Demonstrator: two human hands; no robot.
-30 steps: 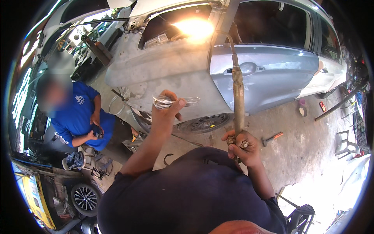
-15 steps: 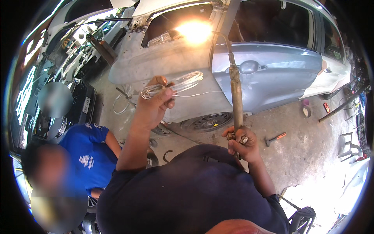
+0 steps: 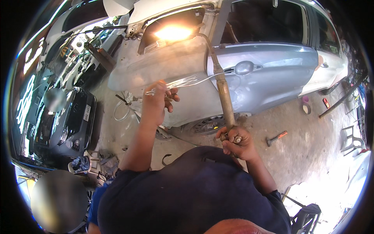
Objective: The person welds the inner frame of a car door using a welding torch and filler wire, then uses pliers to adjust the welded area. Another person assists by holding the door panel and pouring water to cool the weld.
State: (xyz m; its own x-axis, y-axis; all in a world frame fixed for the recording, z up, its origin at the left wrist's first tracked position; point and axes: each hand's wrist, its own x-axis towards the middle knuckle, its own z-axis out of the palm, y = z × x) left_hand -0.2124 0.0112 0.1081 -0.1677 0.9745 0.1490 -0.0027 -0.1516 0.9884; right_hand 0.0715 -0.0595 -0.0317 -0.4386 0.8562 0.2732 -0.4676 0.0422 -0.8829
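My right hand is wrapped round the valve end of a brass-coloured gas torch. The torch points up and away, and its bent tip gives a bright orange flame in front of the bare front door's window opening. Left of the torch, my left hand pinches a looped bundle of thin silvery wire. One strand runs right from the bundle, crossing by the torch neck. Some of my left fingers are spread apart from the wire.
A car with a bare grey front door and a blue-grey rear door stands ahead. On the concrete lie a hammer and a tape roll. A dark car is at left; a blue sleeve shows lower left.
The torch and its flame have shifted left. The wire bundle has turned, and its loose strand now rises by the torch neck. The person in blue has mostly dropped out of sight.
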